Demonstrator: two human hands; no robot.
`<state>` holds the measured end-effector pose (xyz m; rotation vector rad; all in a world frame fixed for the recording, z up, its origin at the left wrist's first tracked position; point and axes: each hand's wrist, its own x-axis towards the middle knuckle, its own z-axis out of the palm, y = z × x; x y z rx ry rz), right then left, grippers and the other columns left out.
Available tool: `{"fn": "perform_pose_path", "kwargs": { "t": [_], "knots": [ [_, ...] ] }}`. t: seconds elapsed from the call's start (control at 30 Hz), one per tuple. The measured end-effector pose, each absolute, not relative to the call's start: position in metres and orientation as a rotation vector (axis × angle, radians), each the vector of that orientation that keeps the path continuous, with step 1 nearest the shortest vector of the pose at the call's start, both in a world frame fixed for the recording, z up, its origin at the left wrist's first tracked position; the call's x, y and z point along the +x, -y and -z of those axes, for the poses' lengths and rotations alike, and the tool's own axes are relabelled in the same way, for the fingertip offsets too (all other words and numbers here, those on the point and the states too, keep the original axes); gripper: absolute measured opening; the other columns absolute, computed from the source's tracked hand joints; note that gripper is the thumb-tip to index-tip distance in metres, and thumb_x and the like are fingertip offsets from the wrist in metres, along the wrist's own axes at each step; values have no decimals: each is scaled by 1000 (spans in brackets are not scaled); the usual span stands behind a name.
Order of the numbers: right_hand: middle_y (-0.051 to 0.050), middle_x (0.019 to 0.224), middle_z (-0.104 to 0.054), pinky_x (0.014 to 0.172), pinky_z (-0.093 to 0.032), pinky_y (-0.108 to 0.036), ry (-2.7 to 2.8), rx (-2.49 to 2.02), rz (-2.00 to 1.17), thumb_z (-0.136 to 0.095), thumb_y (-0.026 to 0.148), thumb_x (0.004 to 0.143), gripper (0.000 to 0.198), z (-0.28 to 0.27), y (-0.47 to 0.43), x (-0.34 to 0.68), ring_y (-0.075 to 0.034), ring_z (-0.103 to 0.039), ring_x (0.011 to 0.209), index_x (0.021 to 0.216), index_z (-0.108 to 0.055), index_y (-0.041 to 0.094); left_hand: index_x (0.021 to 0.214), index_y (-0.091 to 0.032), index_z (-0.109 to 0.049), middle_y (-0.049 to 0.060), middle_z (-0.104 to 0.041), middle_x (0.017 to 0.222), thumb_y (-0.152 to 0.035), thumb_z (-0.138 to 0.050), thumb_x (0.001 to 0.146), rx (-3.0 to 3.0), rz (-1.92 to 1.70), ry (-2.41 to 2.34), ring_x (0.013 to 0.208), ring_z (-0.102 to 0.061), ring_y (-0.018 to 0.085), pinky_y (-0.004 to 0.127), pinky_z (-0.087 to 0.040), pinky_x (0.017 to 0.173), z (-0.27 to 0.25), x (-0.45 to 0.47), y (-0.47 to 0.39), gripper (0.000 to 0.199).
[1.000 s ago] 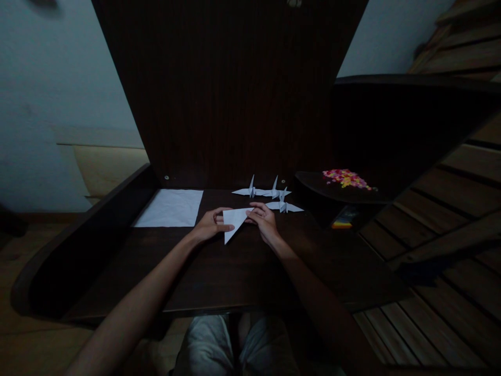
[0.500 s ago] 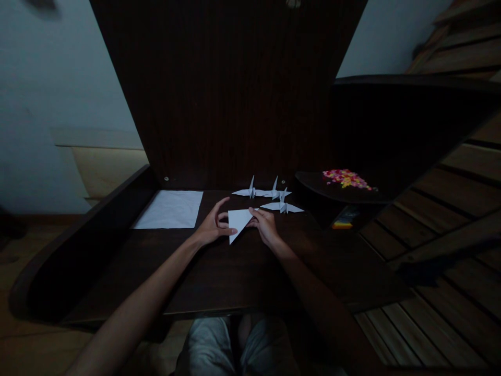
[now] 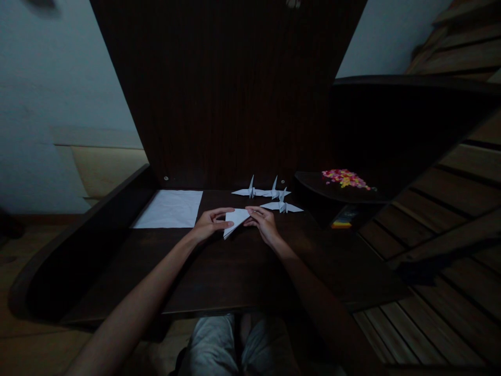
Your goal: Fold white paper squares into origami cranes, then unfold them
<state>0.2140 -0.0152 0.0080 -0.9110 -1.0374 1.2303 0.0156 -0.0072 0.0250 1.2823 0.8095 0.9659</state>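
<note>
A folded white paper triangle (image 3: 236, 218) is held between both hands above the dark desk, its layers showing along the lower edge. My left hand (image 3: 212, 223) grips its left side, thumb in front and fingers behind. At the right corner, my right hand (image 3: 263, 222) pinches the paper between thumb and fingers. Just beyond the hands stand three white paper cranes: one at the left (image 3: 250, 191), another beside it (image 3: 275, 190), and a nearer one (image 3: 282, 206). Left of my left hand lies a flat white paper sheet (image 3: 170, 209).
The dark wooden desk (image 3: 219, 282) has a raised side panel (image 3: 90, 224) on the left and a tall back board (image 3: 227, 94). A corner shelf (image 3: 313, 185) at the right bears a heap of small colourful pieces (image 3: 347, 179). Wooden slats (image 3: 450, 209) stand farther right.
The fingers of my left hand have closed in on the paper's left edge. The triangle has tilted and shifted slightly left, so its layered edge shows. My right hand keeps its pinch.
</note>
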Motion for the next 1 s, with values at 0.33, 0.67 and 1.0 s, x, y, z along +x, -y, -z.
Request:
{"fn": "perform_pose_path", "kwargs": {
  "t": [0.33,0.67,1.0],
  "knots": [
    [-3,69,-71,60,-57,-31,1073,-797,-1359,-70,24,62,28,-5,15,221,-18,-68,61,89,-71,15,106,-13,-67,9,-70,100,-19,-81,56,1136,-1011,-758,90,-65,20,27,-49,77,-28,15,9,52],
    [-4,63,-69,55,-55,-28,1056,-865,-1354,-71,34,70,27,-7,15,216,-18,-68,57,86,-68,14,114,-16,-60,10,-70,90,-27,-73,70,932,-1023,-718,71,-68,23,37,-55,66,-27,15,6,47],
    [-3,54,-64,43,-51,-25,1003,-885,-1342,-72,42,69,29,-8,17,214,-14,-60,46,65,-64,14,92,-14,-70,5,-70,80,-33,-82,62,1053,-999,-741,67,-62,13,21,-47,60,-18,16,4,38]
  ]
}}
